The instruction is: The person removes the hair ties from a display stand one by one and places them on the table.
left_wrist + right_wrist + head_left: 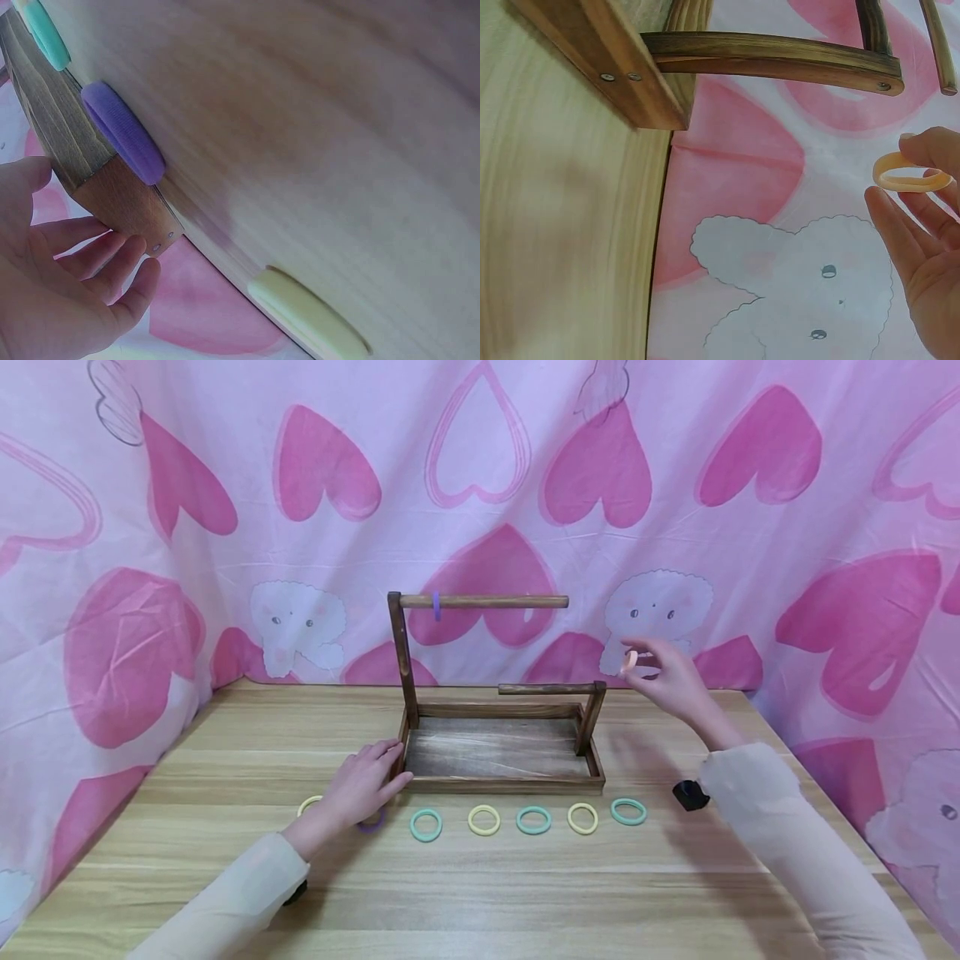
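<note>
In the head view, my right hand (pixel 660 677) pinches a peach hair tie (pixel 911 186) between thumb and fingertips. It is raised just right of the wooden rack's lower rod (pixel 536 689). My left hand (pixel 365 783) rests at the front left corner of the rack's tray (pixel 498 786). Its thumb lies along the front wall and its relaxed fingers touch the left end. A purple hair tie (pixel 437 607) hangs on the upper rod (pixel 510 602), near the tall post. Another purple hair tie (pixel 124 135) lies beside the left hand, partly hidden by it in the head view.
Before the rack, a row of hair ties lies on the wooden table (pixel 480 893), including a green one (pixel 426 839) and a yellow one (pixel 483 833). A yellow hair tie (pixel 307 311) lies left of the purple one. A pink heart-patterned cloth (pixel 480 543) hangs behind.
</note>
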